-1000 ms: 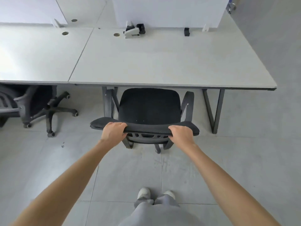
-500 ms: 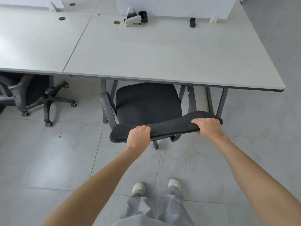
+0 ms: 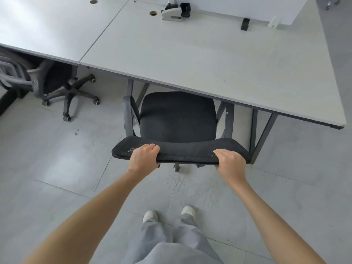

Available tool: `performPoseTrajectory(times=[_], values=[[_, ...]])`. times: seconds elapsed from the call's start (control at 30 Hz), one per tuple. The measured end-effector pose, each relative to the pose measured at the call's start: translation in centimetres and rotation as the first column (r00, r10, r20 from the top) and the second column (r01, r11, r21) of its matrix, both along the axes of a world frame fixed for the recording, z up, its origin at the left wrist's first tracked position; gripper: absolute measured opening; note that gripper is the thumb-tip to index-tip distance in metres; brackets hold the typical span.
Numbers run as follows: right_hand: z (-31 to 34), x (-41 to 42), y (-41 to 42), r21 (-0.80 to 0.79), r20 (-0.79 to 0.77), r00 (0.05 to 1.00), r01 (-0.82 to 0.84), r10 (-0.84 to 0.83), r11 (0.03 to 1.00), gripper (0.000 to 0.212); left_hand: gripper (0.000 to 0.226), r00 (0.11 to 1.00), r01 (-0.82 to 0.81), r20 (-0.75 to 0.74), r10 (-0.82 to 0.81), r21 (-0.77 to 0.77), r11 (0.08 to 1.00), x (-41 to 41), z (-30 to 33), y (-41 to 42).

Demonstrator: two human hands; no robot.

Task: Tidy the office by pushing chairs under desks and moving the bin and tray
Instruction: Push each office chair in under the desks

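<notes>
A black office chair [image 3: 178,116] stands in front of the grey desk [image 3: 200,58], its seat partly under the desk's front edge. The top of its mesh backrest [image 3: 184,151] faces me. My left hand [image 3: 143,157] grips the backrest's top edge left of centre, fingers curled over it. My right hand [image 3: 229,161] grips the same edge near its right end. No bin or tray is in view.
A second black chair [image 3: 57,82] sits tucked under the neighbouring desk [image 3: 47,29] at the left, its wheeled base sticking out. Dark desk legs [image 3: 263,134] stand right of my chair. A grey clamp [image 3: 172,13] sits at the desk's back. Grey floor tiles lie around my feet.
The chair has swung from skewed to square with the desk and sits a little further under it. Both hands keep their grip on the backrest. My view has tilted.
</notes>
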State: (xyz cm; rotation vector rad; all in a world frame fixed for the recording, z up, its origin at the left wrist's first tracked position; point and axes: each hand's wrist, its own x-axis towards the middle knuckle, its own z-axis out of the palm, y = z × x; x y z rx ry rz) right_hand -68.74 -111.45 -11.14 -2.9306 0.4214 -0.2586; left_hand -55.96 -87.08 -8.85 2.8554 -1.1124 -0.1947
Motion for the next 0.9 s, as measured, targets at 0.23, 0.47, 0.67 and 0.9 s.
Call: performPoseTrajectory(times=[0.23,0.47,0.67,0.9], values=[[-0.1,-4.8,6.5,0.027,0.114,0.988,0.105,-0.108,0.994,0.031,0.033,0.984,0.167,0.072,-0.165,-0.031,0.985,0.3,-0.5,3.4],[0.0,-7.3,11.5,0.048,0.128,0.975,0.174,-0.179,0.984,0.042,0.029,0.938,0.338,0.092,-0.334,-0.03,0.941,1.6,-0.4,5.1],[0.6,-6.4,11.9,0.048,0.128,0.968,0.213,-0.218,0.976,0.029,0.024,0.919,0.386,0.11,-0.378,-0.068,0.92,2.9,-0.3,5.1],[1.1,-5.5,9.9,0.014,0.121,0.963,0.243,-0.242,0.97,0.035,0.028,0.903,0.422,0.117,-0.414,-0.054,0.905,4.1,0.0,2.7]])
